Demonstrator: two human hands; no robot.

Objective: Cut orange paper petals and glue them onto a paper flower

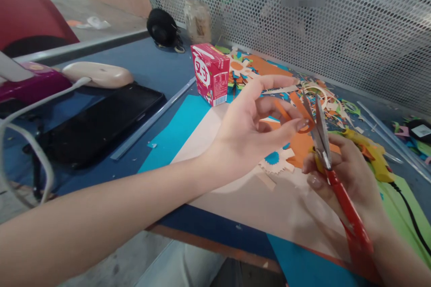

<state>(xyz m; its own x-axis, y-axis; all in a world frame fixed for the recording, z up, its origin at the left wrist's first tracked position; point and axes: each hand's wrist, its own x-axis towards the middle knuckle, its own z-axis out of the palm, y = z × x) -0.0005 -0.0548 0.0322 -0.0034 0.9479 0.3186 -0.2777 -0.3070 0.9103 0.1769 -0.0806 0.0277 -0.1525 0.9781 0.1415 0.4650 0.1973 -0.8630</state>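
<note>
My left hand (251, 128) pinches a thin, curled strip of orange paper (305, 129) between thumb and fingertips. Around a pair of red-handled scissors (348, 210) my right hand (353, 179) is closed, with the blades pointing up and slightly parted beside the orange strip. Whether the blades touch the strip I cannot tell. Beneath the hands lies a pale pink paper sheet (242, 202). On it rest a fringed paper flower with a blue centre (272, 158) and orange paper (298, 143), both partly hidden by my hands.
A pink box (210, 74) stands behind my left hand. Paper scraps (336, 103) pile along the perforated metal panel (353, 18). A yellow glue gun (373, 157) with a black cord lies at right. A black phone (107, 121) and a white cable (43, 161) are at left.
</note>
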